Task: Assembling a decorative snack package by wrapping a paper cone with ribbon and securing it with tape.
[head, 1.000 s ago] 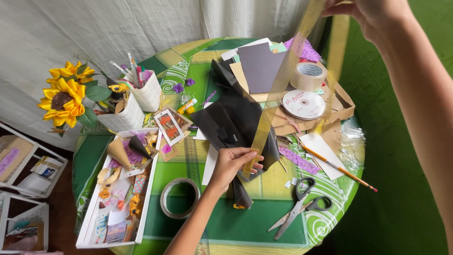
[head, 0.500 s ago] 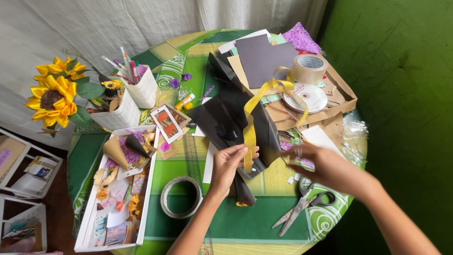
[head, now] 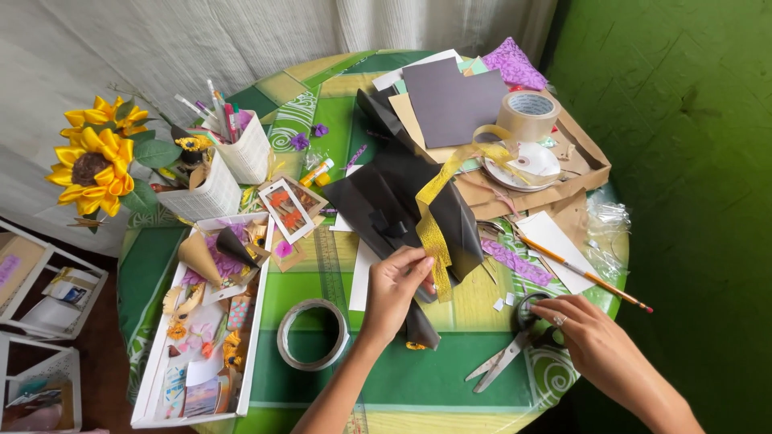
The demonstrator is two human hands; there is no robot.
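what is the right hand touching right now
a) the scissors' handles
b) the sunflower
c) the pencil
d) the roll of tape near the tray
a: the right hand rests its fingers on the black handles of the scissors at the table's near right edge, while the left hand pinches the gold ribbon against the black paper.

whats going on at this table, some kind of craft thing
A person is working at a cluttered round table. The left hand pins a gold ribbon against a folded black paper piece. The right hand rests on the handles of the scissors lying at the table's edge. A roll of tape lies beside the left wrist, and a white tray of scraps sits further left.
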